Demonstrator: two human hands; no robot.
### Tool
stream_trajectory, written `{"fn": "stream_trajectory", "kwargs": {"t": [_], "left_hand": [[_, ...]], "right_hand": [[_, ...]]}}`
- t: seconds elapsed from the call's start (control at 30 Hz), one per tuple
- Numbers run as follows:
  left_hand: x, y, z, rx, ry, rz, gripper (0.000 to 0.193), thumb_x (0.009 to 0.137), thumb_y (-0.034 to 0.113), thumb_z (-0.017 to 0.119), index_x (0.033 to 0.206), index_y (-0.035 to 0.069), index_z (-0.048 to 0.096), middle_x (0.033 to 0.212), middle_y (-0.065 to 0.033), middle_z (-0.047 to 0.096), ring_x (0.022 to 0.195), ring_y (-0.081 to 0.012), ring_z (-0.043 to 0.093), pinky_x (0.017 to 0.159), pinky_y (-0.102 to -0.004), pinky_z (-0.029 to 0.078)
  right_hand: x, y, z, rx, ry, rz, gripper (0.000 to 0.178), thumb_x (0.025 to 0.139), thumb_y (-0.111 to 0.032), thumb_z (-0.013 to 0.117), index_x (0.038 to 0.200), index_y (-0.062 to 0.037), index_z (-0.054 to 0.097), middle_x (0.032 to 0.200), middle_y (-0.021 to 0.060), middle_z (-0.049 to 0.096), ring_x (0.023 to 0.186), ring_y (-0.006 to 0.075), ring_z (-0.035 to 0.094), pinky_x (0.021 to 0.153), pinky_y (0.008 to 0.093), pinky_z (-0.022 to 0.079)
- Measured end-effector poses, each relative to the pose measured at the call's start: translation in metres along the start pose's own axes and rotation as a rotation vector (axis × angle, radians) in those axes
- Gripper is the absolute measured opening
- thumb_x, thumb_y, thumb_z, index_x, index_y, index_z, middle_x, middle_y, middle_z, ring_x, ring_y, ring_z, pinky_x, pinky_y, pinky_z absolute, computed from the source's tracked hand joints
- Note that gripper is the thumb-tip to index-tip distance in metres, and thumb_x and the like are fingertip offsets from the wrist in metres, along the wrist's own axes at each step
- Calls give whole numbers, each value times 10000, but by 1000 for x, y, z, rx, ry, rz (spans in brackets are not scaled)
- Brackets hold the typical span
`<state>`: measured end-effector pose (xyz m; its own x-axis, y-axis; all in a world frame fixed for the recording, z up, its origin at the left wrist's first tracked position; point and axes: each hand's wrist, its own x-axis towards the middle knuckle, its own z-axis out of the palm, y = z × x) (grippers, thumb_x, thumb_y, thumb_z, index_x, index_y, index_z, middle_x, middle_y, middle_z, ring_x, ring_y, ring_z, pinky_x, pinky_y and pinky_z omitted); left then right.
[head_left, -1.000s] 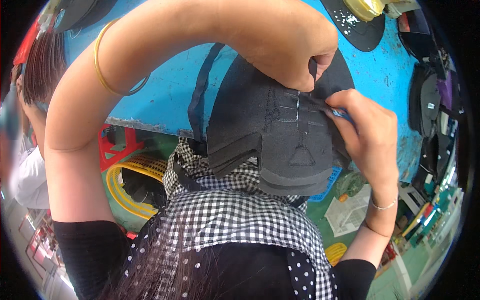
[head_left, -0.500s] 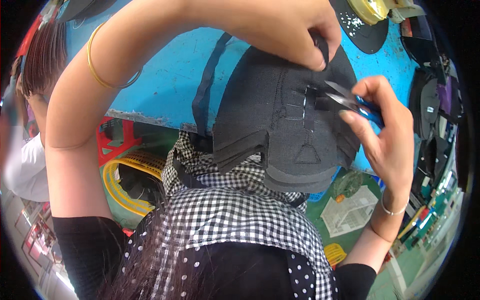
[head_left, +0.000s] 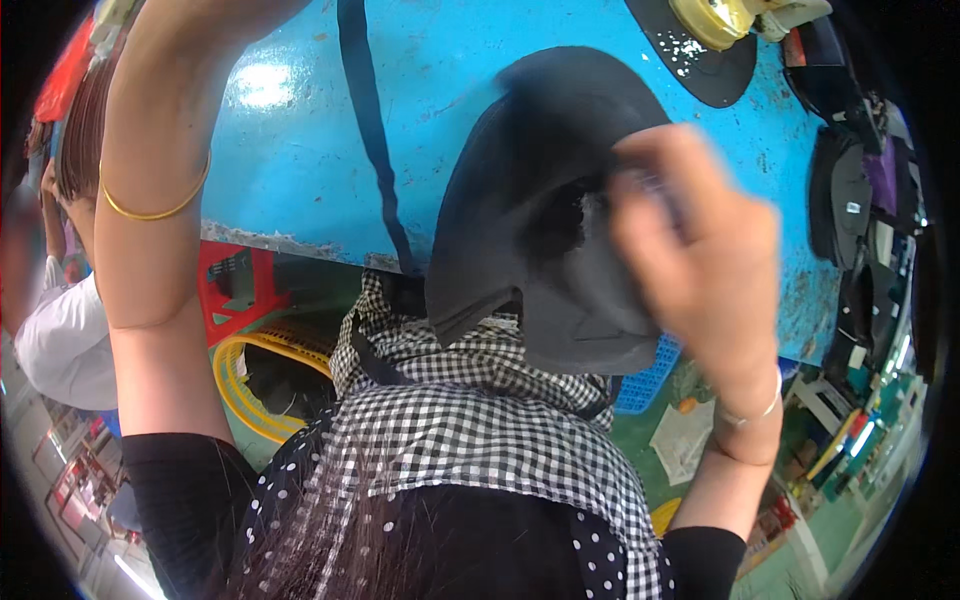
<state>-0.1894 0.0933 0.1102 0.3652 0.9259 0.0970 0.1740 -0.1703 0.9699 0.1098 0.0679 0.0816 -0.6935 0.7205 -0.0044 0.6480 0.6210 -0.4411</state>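
Rounded outline and near-left folds of the black panel (head_left: 478, 215) appear formed; what remains at its dark, hollowed middle cannot be judged — motion blur. Material matte, flexible-looking; piece lies on the blue table (head_left: 290, 165), overhanging the near edge. Right hand (head_left: 705, 245) over the panel's right side: fingers curled, partly open, hold undetermined. Left hand out of view.

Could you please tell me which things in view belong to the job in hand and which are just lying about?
Seemingly in the job:
black fabric piece
right hand, blurred
blue table beneath

Seemingly lying about:
yellow basket
blue crate
pale paper
red plastic stand
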Motion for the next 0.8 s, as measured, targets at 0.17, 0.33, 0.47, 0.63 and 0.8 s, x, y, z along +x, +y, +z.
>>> {"fn": "stream_trajectory", "kwargs": {"t": [0.17,0.33,0.47,0.63,0.8], "left_hand": [[4,11,12,-6,-182,-209,138,971,99,717,1071,5,732,823,-57,766,731,-74,681,690,-222,507],[23,4,38,-24,-368,-343,141,966,184,746,942,53,702,733,15,727,651,-25,566,632,-212,437],[19,5,44,189,-475,-122,157,908,186,741,951,36,755,790,4,700,705,-75,563,644,-256,451],[27,-3,62,209,-692,-62,190,841,163,740,945,6,759,833,-109,732,787,-214,675,729,-343,524],[32,-24,87,336,-667,-163,200,777,179,807,895,20,783,828,-115,745,814,-249,711,757,-354,543]], "right_hand": [[-44,108,-32,730,608,340,444,1049,-169,519,1454,12,537,1367,176,629,1281,225,591,1117,361,448],[-132,164,-8,1238,726,562,423,1064,-221,534,1420,5,561,1345,134,650,1153,229,675,980,382,562],[-161,181,0,856,629,892,315,1076,-251,563,1324,-60,605,1024,29,658,775,79,601,637,241,477],[-154,173,-20,802,805,813,261,1116,-278,489,1279,-79,529,770,-35,464,539,33,330,471,219,227],[-121,123,-20,761,435,522,164,1122,-187,449,1237,-81,497,720,-12,485,556,42,365,492,197,286]]}}
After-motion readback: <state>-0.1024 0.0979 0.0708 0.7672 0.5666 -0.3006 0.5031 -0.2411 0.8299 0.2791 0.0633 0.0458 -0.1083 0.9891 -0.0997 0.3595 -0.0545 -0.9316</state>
